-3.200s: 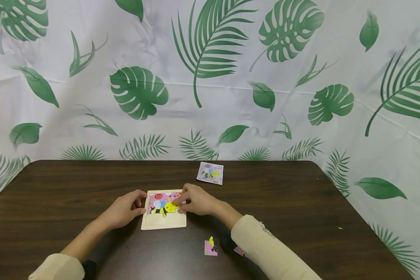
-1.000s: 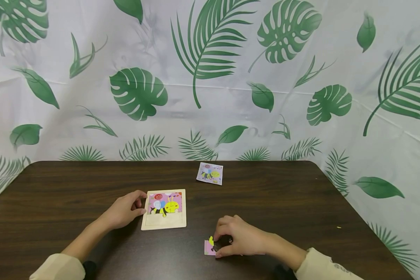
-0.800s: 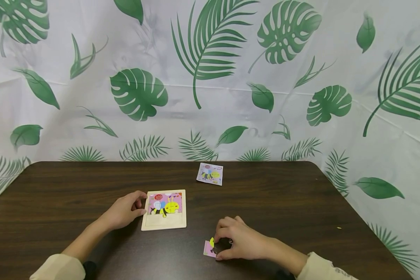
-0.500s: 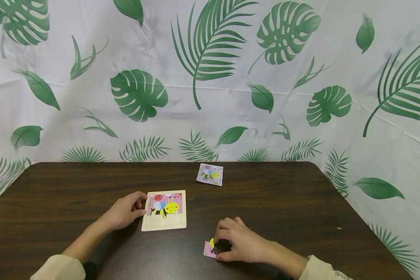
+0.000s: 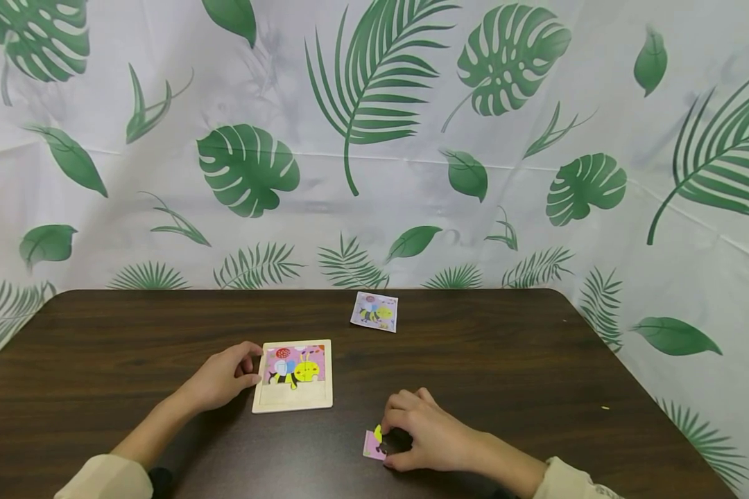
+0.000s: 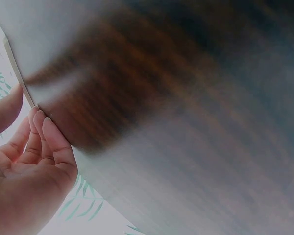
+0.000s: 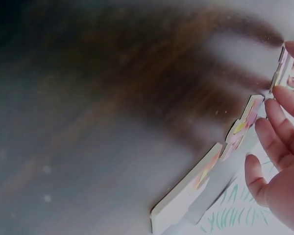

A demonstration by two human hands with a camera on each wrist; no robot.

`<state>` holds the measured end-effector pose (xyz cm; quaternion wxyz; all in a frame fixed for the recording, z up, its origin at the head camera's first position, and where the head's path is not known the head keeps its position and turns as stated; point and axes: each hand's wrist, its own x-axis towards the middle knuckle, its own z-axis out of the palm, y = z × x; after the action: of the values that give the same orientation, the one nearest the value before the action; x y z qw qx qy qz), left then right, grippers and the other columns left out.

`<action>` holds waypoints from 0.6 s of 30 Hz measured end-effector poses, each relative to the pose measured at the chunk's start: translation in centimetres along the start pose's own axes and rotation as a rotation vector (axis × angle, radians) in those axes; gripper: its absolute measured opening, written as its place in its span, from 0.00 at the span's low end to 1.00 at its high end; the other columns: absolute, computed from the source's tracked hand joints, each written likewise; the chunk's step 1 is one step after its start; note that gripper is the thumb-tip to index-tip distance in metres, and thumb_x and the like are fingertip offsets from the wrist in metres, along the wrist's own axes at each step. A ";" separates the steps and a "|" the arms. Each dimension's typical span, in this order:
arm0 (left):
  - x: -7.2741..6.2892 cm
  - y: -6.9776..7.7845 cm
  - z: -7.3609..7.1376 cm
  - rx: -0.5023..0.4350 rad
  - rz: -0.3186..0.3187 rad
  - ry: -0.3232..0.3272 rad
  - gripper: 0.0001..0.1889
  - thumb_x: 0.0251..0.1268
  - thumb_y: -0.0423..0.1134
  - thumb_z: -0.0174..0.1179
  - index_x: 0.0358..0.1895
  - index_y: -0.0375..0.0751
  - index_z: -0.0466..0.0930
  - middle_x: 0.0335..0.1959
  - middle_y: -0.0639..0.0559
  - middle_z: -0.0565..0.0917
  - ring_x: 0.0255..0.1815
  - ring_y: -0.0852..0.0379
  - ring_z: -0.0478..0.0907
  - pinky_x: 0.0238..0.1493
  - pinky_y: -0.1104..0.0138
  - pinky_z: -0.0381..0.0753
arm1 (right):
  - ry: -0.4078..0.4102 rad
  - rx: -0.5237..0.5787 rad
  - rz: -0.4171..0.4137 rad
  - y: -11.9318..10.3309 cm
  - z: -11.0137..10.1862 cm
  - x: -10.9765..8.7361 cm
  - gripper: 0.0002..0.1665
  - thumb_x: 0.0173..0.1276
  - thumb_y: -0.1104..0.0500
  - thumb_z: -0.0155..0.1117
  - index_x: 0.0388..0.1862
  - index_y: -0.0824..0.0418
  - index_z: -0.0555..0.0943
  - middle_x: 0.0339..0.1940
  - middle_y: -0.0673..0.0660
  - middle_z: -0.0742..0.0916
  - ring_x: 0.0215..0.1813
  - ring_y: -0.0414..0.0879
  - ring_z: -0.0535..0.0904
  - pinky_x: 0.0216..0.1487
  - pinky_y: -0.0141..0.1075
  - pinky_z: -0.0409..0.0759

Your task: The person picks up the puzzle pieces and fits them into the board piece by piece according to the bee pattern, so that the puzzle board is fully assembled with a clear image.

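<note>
A wooden jigsaw puzzle tray (image 5: 292, 399) lies at the middle left of the table, its upper part filled with a bee picture. The tips of my left hand's (image 5: 221, 378) thumb and forefinger rest against its left edge. In the left wrist view, that hand's fingers (image 6: 59, 142) sit right at the tray's thin side. My right hand (image 5: 433, 430) pinches a pink puzzle piece (image 5: 371, 447) with yellow and black parts. The right wrist view shows a second puzzle piece (image 7: 242, 129) on the table close to the fingers; the hand hides it in the head view.
A printed bee picture card (image 5: 374, 312) lies near the far edge of the dark wood table (image 5: 505, 346). At the right is a small yellow scrap (image 5: 605, 407). Behind the table hangs a white cloth (image 5: 381, 208) with green leaves.
Since the oldest frame my right hand has left the tray for the loose pieces nearer me. The pinched piece has turned slightly in the last second. My left hand stays at the tray.
</note>
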<state>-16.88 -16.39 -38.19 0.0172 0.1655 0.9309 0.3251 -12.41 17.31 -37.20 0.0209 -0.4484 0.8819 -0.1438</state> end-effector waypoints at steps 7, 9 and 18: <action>0.0 0.1 0.0 -0.001 -0.008 -0.007 0.17 0.55 0.31 0.63 0.47 0.30 0.71 0.27 0.52 0.69 0.26 0.57 0.64 0.28 0.64 0.64 | -0.035 0.023 0.030 -0.2 -0.2 0.3 0.12 0.53 0.50 0.69 0.33 0.53 0.79 0.35 0.40 0.74 0.40 0.33 0.66 0.41 0.30 0.58; 0.0 0.1 -0.1 -0.001 -0.011 -0.007 0.17 0.55 0.32 0.63 0.47 0.30 0.71 0.27 0.52 0.69 0.26 0.57 0.64 0.27 0.64 0.64 | -0.045 0.033 0.034 -0.2 -0.2 0.4 0.12 0.53 0.51 0.69 0.33 0.53 0.79 0.35 0.40 0.74 0.40 0.34 0.66 0.41 0.30 0.58; 0.0 0.0 0.0 0.005 0.003 -0.001 0.17 0.54 0.31 0.63 0.47 0.30 0.71 0.28 0.52 0.69 0.26 0.58 0.64 0.28 0.64 0.64 | -0.036 0.062 0.041 0.0 -0.2 0.8 0.11 0.51 0.54 0.70 0.30 0.53 0.77 0.35 0.40 0.75 0.41 0.34 0.67 0.41 0.31 0.57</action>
<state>-16.83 -16.39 -38.18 0.0168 0.1669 0.9315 0.3227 -12.92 16.69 -36.98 0.0537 -0.4319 0.8855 -0.1625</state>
